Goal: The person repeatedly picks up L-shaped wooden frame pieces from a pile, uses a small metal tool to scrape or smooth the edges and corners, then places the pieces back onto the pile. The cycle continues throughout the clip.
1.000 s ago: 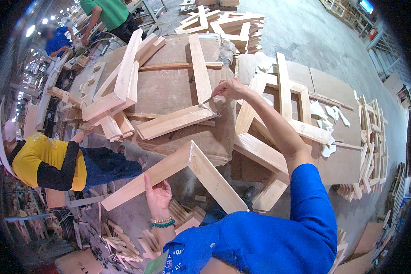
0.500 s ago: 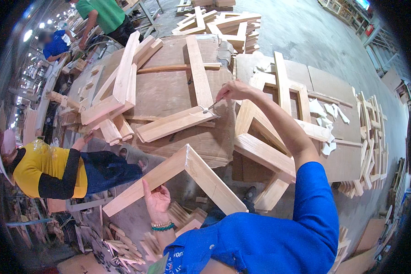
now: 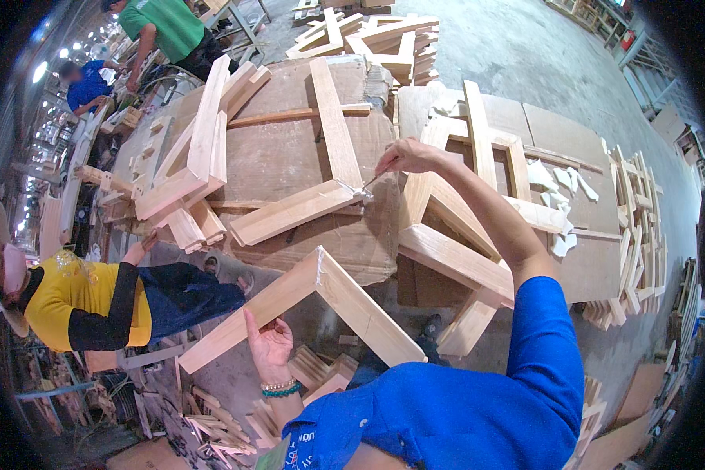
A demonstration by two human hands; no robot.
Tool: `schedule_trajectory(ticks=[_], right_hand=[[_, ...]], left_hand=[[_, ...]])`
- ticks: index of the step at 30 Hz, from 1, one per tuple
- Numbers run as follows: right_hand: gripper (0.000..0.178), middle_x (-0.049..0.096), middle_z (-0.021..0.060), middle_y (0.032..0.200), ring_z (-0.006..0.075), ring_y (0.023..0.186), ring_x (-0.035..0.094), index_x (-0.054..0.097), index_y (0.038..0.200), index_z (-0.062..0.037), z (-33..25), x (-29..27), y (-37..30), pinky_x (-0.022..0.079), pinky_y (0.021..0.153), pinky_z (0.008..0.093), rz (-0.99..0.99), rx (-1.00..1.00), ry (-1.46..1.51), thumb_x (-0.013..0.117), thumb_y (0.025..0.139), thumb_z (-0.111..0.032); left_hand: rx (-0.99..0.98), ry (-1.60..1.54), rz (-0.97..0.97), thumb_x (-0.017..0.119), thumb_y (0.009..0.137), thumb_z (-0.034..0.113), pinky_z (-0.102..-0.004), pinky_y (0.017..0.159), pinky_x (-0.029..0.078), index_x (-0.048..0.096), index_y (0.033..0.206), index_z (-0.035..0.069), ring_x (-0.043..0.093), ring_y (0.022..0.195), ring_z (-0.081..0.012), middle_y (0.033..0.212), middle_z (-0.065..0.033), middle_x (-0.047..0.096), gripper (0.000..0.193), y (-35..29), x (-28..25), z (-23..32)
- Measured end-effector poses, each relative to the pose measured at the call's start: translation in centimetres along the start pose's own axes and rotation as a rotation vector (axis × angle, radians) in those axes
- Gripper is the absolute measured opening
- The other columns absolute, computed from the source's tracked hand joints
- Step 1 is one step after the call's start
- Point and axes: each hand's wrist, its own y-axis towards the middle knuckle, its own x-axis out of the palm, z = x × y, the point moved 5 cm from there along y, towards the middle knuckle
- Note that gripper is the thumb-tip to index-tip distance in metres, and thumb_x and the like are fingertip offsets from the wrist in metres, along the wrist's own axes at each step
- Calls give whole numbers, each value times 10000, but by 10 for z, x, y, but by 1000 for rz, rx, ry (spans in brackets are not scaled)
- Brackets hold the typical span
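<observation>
My left hand (image 3: 271,345) holds an L-shaped wooden frame piece (image 3: 278,301) near my body, fingers and thumb closed on its left arm. A white line of glue-like paste runs along that piece's mitred corner. Farther out, my right hand (image 3: 406,155) pinches a thin stick-like tool (image 3: 373,181). The tool's tip meets the corner of a second L-shaped frame piece (image 3: 298,211), which lies on brown cardboard. White paste also shows at this corner. The tool's exact kind is too small to tell.
Stacked frame pieces (image 3: 204,133) sit on the cardboard-topped table (image 3: 290,90) at left. More frames (image 3: 454,258) and white scraps (image 3: 556,188) lie on the right-hand table. A person in yellow (image 3: 86,301) stands at left; people in green (image 3: 160,31) and blue (image 3: 88,84) are farther back.
My right hand and the tool have shifted slightly right, bringing the tip toward the outer end of the corner joint. My left hand keeps its grip on the near frame piece.
</observation>
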Motion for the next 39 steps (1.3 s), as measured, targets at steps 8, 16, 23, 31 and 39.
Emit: schedule_trajectory(ticks=[8,16,23,31,39], right_hand=[[215,695,36,953,166,906,638,724,993,-187,-9,-12,-37,489,827,312,-42,135,-39,617,830,-97],[266,682,19,998,86,875,599,662,1128,-83,-29,-39,-102,494,778,249,158,50,581,635,868,-128],[333,640,4,884,67,768,552,614,1201,-65,-82,-17,-117,470,673,212,-13,-20,764,616,885,-169],[348,633,15,852,52,696,532,570,1227,-47,-154,136,-81,436,579,193,-580,11,963,572,898,-158],[268,620,35,827,67,596,512,567,1134,-39,-123,404,-33,406,468,218,-806,564,963,565,869,-84]], left_hand=[[61,122,14,667,833,390,-385,796,543,624,1073,91,646,923,-199,1058,-49,667,386,-6,11,-4],[193,97,3,674,828,384,-411,888,513,611,1098,77,605,1026,-224,1123,-72,637,414,-1,0,15],[509,27,130,692,805,418,-376,944,486,569,1134,51,574,1075,-212,1127,-62,618,508,-60,-45,46],[860,-246,324,703,798,396,-394,1030,412,507,1239,41,489,1205,-239,1297,-109,522,599,-196,-185,40],[968,-524,580,624,869,374,-377,1099,325,452,1303,12,410,1283,-238,1387,-123,438,591,-255,-311,-31]])
